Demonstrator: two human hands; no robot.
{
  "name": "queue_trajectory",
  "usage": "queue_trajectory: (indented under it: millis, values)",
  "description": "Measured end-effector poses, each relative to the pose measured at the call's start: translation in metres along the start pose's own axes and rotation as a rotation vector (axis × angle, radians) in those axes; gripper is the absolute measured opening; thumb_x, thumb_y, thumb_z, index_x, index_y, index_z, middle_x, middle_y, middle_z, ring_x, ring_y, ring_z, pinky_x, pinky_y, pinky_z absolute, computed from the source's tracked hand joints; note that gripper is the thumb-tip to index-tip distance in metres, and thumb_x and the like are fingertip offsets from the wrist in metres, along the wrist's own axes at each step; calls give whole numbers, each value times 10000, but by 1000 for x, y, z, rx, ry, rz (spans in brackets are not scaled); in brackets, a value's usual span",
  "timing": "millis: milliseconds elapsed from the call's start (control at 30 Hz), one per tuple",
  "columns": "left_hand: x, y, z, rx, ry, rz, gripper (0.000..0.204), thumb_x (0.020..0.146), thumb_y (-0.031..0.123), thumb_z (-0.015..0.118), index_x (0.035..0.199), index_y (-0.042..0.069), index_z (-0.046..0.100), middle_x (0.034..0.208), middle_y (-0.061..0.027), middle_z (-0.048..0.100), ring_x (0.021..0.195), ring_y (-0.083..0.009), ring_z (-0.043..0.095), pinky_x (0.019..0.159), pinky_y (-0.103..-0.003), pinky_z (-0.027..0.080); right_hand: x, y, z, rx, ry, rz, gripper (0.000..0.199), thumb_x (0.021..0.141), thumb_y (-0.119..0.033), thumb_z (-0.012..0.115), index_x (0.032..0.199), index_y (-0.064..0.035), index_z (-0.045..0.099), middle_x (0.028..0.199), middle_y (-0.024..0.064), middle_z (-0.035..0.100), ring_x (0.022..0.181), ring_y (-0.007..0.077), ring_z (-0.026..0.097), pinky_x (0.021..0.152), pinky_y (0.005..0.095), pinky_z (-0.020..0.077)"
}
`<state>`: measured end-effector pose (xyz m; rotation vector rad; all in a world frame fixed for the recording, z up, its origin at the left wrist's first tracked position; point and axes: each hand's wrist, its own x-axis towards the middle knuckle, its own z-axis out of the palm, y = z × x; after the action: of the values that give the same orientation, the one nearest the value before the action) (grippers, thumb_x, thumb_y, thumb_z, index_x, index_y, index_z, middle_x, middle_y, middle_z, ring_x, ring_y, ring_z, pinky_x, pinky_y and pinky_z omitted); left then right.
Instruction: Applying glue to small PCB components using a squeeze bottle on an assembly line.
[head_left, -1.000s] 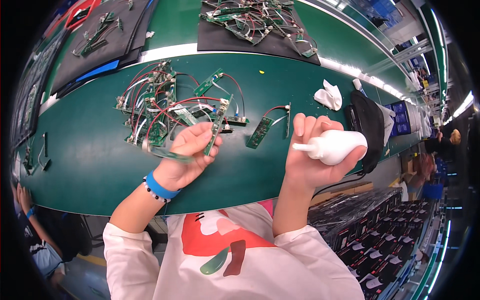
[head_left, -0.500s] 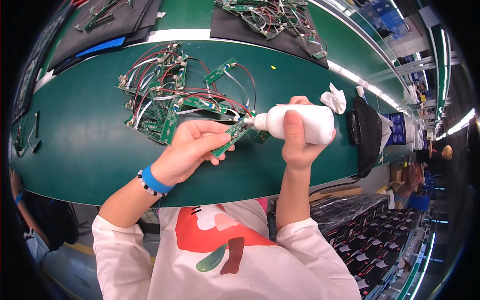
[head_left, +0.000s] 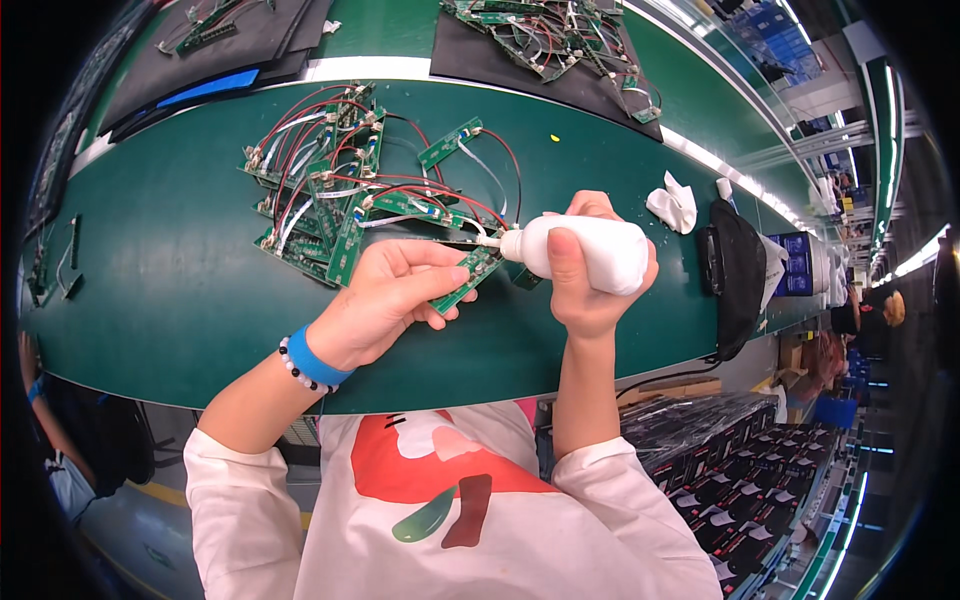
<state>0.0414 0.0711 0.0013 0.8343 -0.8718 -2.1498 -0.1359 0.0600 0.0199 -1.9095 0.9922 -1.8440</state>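
Between the thumb and fingers of my left hand [head_left: 395,295] is the near end of a small green circuit board [head_left: 468,281], held slanting just over the table. My right hand [head_left: 590,285] is wrapped round a white squeeze bottle [head_left: 590,250], tilted nearly level with its nozzle pointing left. The nozzle tip is at the far end of the held board, by the wire connector; whether it touches cannot be made out. Red, black and white wires run from there to a loose board [head_left: 449,143] farther back. A heap of wired circuit boards [head_left: 320,190] lies left of and beyond my left hand.
Crumpled white tissue [head_left: 672,203] and a black bag [head_left: 738,280] lie on the green table [head_left: 180,270] at right. Black mats with more boards [head_left: 550,40] are at the back. At far left, another person's arm [head_left: 50,430] shows beside the table.
The bottle in my right hand has shifted left, its nozzle now farther over the connector end of the board. My left hand keeps its hold on the board. The view has shifted slightly.
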Motion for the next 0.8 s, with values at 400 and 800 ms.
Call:
queue_trajectory:
  millis: [400, 800]
  values:
    - [-1, -1, 1, -35, -50, -20, 218, 752, 122, 582, 905, -31, 563, 750, -88, 593, 569, -72, 546, 461, -148, 451, -9, 1, -6, 245, 234, 24, 340, 734, -331, 551, 687, 4, 519, 603, 63, 509, 528, 179, 455, 584, 309, 386]
    - [-3, -2, 11, 99, -172, -149, 284, 757, 112, 579, 975, -58, 514, 817, -117, 594, 656, -112, 576, 562, -200, 484, -4, -20, 22, 673, 582, 673, 619, 803, -537, 332, 772, 62, 486, 429, 14, 310, 338, 104, 240, 325, 230, 198]
